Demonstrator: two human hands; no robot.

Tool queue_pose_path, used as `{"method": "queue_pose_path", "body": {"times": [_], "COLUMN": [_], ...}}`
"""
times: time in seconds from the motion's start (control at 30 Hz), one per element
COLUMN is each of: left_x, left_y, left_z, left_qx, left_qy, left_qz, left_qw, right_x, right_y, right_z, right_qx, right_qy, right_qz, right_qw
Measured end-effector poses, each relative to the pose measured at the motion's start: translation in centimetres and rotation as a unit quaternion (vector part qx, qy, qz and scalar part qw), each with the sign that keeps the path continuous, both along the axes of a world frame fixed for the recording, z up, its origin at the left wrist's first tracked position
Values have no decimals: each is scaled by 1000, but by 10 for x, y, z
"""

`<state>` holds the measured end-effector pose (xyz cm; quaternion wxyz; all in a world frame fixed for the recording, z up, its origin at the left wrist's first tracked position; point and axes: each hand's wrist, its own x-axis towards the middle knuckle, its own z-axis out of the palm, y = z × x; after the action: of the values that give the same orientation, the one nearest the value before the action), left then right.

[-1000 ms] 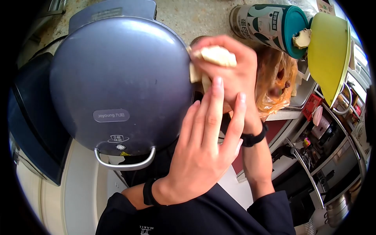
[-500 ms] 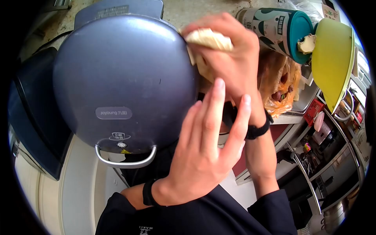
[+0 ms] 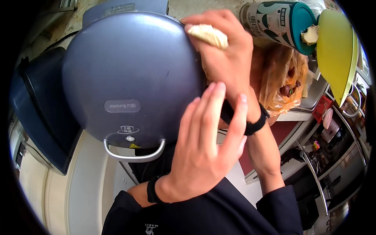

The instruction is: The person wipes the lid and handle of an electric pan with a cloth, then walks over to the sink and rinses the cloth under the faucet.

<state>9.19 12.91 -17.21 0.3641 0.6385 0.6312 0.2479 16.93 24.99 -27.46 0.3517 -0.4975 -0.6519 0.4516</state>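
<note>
My right hand [image 3: 225, 51] is closed around a pale, folded cloth or wad [image 3: 208, 35] at the upper right edge of a round blue-grey Joyoung appliance [image 3: 131, 70]. The appliance's lid is down, and its silver handle [image 3: 135, 157] points toward me. My left hand [image 3: 203, 145] hovers in front of the right wrist, fingers stretched and apart, with nothing in it. It is close to the appliance's right side; whether it touches the right forearm cannot be made out.
A can with a teal lid [image 3: 302, 27] lies on its side at the upper right, a pale lump [image 3: 310, 35] against its lid. Beside it are a yellow-green basin [image 3: 336, 55] and an orange plastic bag [image 3: 282, 94] of dark items. A dark box [image 3: 43, 113] stands left.
My right hand has moved up along the appliance's edge with the pale wad. My left hand stays spread at nearly the same place. The view has shifted slightly.
</note>
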Motion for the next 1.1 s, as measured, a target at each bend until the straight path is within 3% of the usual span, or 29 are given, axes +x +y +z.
{"method": "queue_pose_path", "body": {"times": [0.07, 0.2, 0.33, 0.5, 0.67, 0.73, 0.9, 0.97, 1.1], "left_x": [18, 19, 19, 21, 17, 15, 10, 6, -14], "left_y": [-30, -60, -67, -65, -99, -117, -138, -146, -180], "left_z": [4, 11, 9, 10, 17, 19, 19, 21, 23], "left_qx": [88, 46, 74, 91, 71, 59, 102, 106, 94], "left_qy": [23, 8, 7, 4, -3, -14, -46, -52, -69], "left_qz": [-16, -76, -66, -9, -27, -38, -39, -20, 10], "left_qw": [996, 996, 995, 996, 997, 997, 993, 993, 993], "right_x": [16, 33, 30, 11, 17, 20, 8, -1, -8], "right_y": [-36, -100, -72, -54, -133, -159, -124, -121, -174], "right_z": [19, 32, 31, 24, 25, 35, 46, 40, 47], "right_qx": [45, 63, 28, 142, 172, 132, 131, 128, 145], "right_qy": [-55, -56, -13, -87, -92, -86, -164, -122, -168], "right_qz": [32, 153, 150, 63, 127, 183, 159, 138, 224], "right_qw": [997, 985, 988, 984, 973, 970, 965, 974, 949]}}
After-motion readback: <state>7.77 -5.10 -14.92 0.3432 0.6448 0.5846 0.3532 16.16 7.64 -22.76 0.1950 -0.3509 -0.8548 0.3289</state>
